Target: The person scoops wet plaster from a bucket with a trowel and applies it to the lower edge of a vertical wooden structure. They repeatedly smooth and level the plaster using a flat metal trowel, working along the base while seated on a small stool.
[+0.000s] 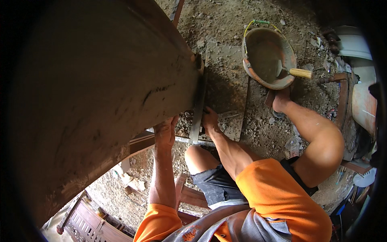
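Straightedge (198, 109): dark, narrow bar, set on edge against the lower end of the wall (96, 84), running from upper right down toward you. Wall is the large curved brown-grey plastered surface filling the left half of view; dark scratches show on it.

L hand (165, 131): pressed against the wall's lower edge, just left of the straightedge's near end. Fingers curl up over that edge; whether they clamp anything can't be told. R hand (209, 119): fingers closed on the straightedge from the right side, near its lower part. Both forearms come up from the bottom edge; sleeves are orange.

Ground (225, 24): bare dirt w/ gravel. A flat grey slab (227, 92) lies just right of the straightedge, under your R hand.

Bucket (268, 56): orange, mortar-smeared, yellow-green handle, sits upper right, well apart from both hands. Trowel (292, 71): blade inside the bucket, wooden handle sticking out over the right rim.

Your R leg is bent, foot (281, 101) planted just below the bucket. Carved wood panel (86, 226) sits at lower left, far below.
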`<state>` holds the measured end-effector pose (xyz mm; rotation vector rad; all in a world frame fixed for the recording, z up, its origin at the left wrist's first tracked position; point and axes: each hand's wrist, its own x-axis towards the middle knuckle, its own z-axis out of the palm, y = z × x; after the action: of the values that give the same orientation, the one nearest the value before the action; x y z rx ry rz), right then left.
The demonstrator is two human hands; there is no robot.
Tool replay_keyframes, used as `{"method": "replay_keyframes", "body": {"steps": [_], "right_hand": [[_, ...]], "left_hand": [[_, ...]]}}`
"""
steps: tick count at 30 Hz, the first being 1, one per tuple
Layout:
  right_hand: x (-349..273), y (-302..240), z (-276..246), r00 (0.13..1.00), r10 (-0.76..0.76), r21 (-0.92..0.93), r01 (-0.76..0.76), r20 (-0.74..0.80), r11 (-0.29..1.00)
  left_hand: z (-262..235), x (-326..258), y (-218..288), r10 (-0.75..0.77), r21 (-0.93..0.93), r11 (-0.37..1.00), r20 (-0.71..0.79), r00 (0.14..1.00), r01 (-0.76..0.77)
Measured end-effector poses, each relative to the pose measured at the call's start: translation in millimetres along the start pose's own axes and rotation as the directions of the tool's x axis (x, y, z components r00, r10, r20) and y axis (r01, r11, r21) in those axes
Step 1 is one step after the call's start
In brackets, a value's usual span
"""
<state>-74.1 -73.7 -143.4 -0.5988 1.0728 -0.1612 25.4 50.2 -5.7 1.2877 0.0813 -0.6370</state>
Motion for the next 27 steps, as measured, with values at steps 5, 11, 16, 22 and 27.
{"method": "replay_keyframes", "body": {"steps": [5,11,16,22,27], "right_hand": [[-15,-1,10,0.988,-0.143,-0.019,0.144,0.051,0.989],[-37,-16,15,0.984,-0.161,-0.003,0.162,0.072,0.987],[-57,-27,18,0.980,-0.159,-0.049,0.165,0.120,0.985],[-77,-37,26,0.951,-0.274,-0.073,0.286,0.146,0.955],[-107,-42,30,0.845,-0.481,-0.088,0.511,0.235,0.855]], "left_hand": [[-1,0,1,-0.036,-0.073,0.997,0.001,0.999,0.035],[-1,3,-2,0.016,0.006,1.000,-0.015,1.000,-0.016],[0,2,-3,0.034,0.000,0.999,0.006,0.999,-0.034],[5,1,-3,0.007,0.008,1.000,-0.044,0.999,-0.007],[2,3,1,-0.022,0.055,0.998,0.005,1.000,0.022]]}}
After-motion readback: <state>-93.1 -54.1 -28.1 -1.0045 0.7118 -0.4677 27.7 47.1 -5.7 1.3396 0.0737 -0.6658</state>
